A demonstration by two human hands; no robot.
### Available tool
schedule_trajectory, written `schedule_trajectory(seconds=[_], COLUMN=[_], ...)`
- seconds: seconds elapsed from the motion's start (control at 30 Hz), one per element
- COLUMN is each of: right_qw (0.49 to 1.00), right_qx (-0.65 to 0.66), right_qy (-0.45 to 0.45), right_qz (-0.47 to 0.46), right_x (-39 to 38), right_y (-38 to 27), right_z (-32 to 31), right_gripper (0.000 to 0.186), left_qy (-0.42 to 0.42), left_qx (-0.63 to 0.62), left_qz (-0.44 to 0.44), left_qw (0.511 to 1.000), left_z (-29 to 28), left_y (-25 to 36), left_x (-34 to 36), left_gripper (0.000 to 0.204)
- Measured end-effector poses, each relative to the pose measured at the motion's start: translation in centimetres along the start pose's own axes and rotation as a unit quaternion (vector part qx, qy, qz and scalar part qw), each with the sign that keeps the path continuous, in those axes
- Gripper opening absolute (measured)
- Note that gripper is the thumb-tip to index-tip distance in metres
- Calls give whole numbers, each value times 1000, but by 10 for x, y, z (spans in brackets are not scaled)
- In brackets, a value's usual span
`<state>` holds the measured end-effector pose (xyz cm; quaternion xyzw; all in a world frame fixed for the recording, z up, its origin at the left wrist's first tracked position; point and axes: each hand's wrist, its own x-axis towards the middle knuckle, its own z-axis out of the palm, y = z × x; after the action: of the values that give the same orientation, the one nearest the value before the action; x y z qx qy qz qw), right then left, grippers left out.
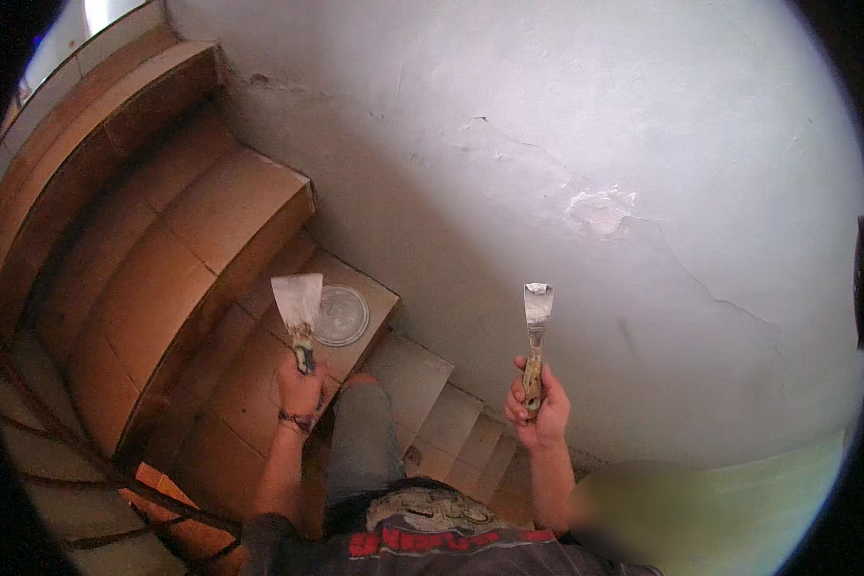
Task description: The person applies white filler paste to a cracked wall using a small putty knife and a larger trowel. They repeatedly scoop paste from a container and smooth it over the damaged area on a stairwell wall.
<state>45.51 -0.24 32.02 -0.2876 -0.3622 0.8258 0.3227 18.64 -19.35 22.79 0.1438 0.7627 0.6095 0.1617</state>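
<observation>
My left hand [302,389] is closed round the handle of a wide putty knife [298,301], its broad blade pointing up over the stair. In my right hand [544,408] is a narrower putty knife [538,312], held upright in front of the wall; whitish paste clings to its blade near the tip. Just behind the wide blade, a round greyish lid or shallow dish [342,316] rests on the step and is partly covered by that blade. A rough whitish patch [601,210] shows on the wall, with thin cracks running away from it on both sides. Neither blade touches the wall.
Brown tiled stairs [178,254] curve up to the left and drop away beside my knee. A dark metal railing [77,446] runs along the lower left. The pale painted wall [432,125] fills the right side. A blurred round shape [653,509] sits at lower right.
</observation>
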Motion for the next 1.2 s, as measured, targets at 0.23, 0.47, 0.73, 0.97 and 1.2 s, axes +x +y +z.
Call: schedule_trajectory(seconds=[0.23,0.47,0.73,0.97,1.2], right_qw=[999,999,986,948,852], right_qx=[23,31,-104,-200,-245], right_qy=[16,-17,-42,7,149], right_qz=[28,19,-127,-246,-439], right_x=[12,24,12,12,8], right_y=[2,-2,-2,-8,-16], right_z=[-5,-4,38,124,211], right_gripper=[44,46,42,40,46], left_qy=[-74,-265,-405,-484,-531], left_qx=[-36,244,368,401,424], left_qz=[-11,116,259,297,321], left_qw=[997,926,796,719,660], left_z=[-32,-64,-62,-60,-99], left_y=[44,79,76,79,75], left_x=[88,178,240,261,246], left_gripper=[18,18,25,32,33])
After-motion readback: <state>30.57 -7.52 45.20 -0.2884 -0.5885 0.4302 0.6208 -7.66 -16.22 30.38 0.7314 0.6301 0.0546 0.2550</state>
